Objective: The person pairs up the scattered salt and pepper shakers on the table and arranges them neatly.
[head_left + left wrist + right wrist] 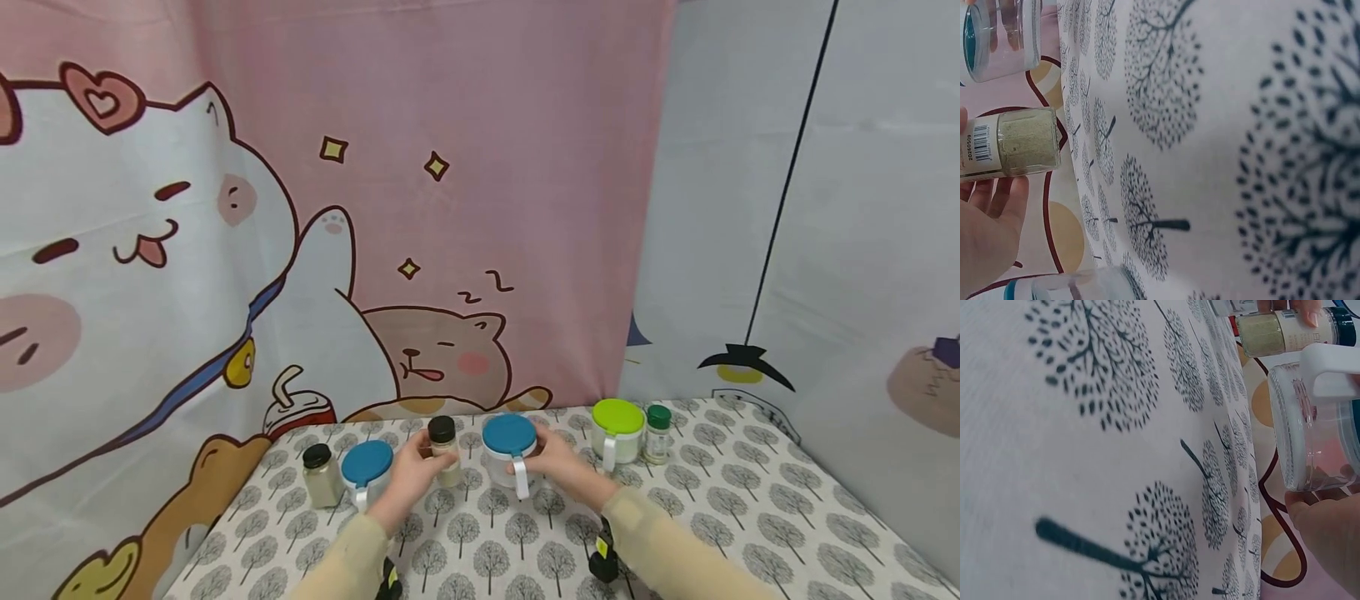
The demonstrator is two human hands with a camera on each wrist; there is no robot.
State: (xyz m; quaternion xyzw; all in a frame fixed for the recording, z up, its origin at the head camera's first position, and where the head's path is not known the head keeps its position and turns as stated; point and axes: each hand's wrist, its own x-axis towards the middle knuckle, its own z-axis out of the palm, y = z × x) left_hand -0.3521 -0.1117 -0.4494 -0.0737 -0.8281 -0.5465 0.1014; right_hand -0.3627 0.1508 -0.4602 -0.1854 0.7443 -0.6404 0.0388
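My left hand point(412, 475) grips a small glass spice jar point(447, 473) with a black lid. In the left wrist view, pale greenish powder and a barcode label show on this spice jar point(1025, 142). Just to its right, my right hand point(558, 462) holds a clear canister point(500, 469) with a blue lid and a white handle. The right wrist view shows that canister point(1310, 437) side-on, fingers point(1300, 503) against its far side. Both held things are upright and apart; whether their bases touch the cloth I cannot tell for sure.
Left of my left hand stand another black-lidded jar point(322, 483) and a second blue-lidded canister point(367, 467). On the right are a green-lidded canister point(618, 425) and a small green-capped jar point(657, 442). A tree-print cloth point(491, 558) covers the table; a cartoon curtain point(525, 208) hangs behind.
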